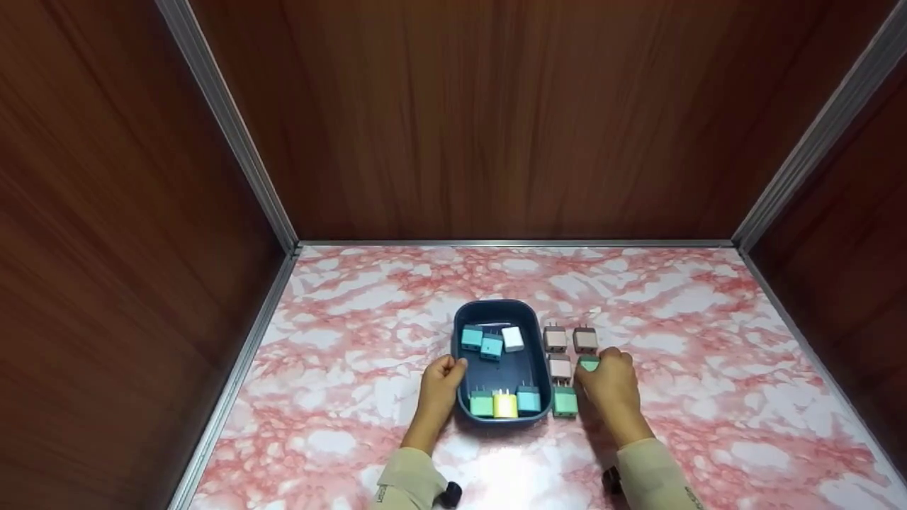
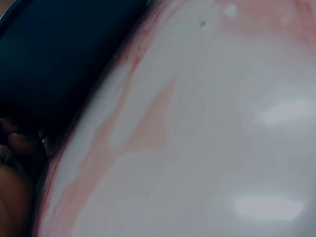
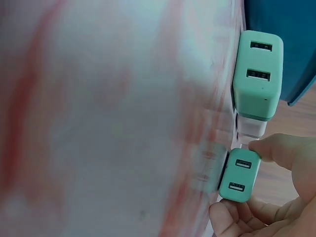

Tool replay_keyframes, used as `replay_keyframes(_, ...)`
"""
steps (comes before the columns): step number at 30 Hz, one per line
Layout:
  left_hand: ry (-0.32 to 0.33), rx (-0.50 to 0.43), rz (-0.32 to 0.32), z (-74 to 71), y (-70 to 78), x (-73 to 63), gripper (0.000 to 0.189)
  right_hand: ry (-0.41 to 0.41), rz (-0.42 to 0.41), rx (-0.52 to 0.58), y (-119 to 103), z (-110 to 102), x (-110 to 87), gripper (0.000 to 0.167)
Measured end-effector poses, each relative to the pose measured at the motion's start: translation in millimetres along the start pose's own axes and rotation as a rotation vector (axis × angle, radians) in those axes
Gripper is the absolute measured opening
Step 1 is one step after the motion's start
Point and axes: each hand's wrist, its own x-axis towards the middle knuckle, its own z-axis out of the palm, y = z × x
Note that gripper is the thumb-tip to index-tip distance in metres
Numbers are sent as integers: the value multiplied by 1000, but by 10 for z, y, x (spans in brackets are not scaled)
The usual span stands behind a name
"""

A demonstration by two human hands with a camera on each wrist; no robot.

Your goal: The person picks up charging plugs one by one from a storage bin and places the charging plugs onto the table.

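A dark blue oblong tub (image 1: 499,306) holds several USB charger plugs: blue ones such as the charger (image 1: 528,400), a white charger (image 1: 513,338), a yellow charger (image 1: 505,406) and a green charger (image 1: 482,404). My left hand (image 1: 439,389) grips the tub's left rim between thumb and fingers. To the tub's right, my right hand (image 1: 611,386) pinches a mint green two-port charger (image 3: 240,175) at table level. Close by stands another green charger (image 1: 565,401). The left wrist view shows mostly tabletop, with the tub's dark wall at upper left.
Beyond the right hand's charger stand a pink charger (image 1: 555,339) and a brownish charger (image 1: 585,340), with a pale pink charger (image 1: 560,367) nearer. The marbled red and white table (image 1: 368,312) is bounded by wood-look panels (image 1: 496,127) with metal edging.
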Motion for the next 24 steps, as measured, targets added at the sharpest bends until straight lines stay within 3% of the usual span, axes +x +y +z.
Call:
replay_keyframes(10,7,-23,-24,11,-6,3,39,-17,21,-23,-19,3,-8,52)
replay_keyframes(24,11,-24,-19,14,-34,3,39,-18,-13,-24,-27,-13,-34,57)
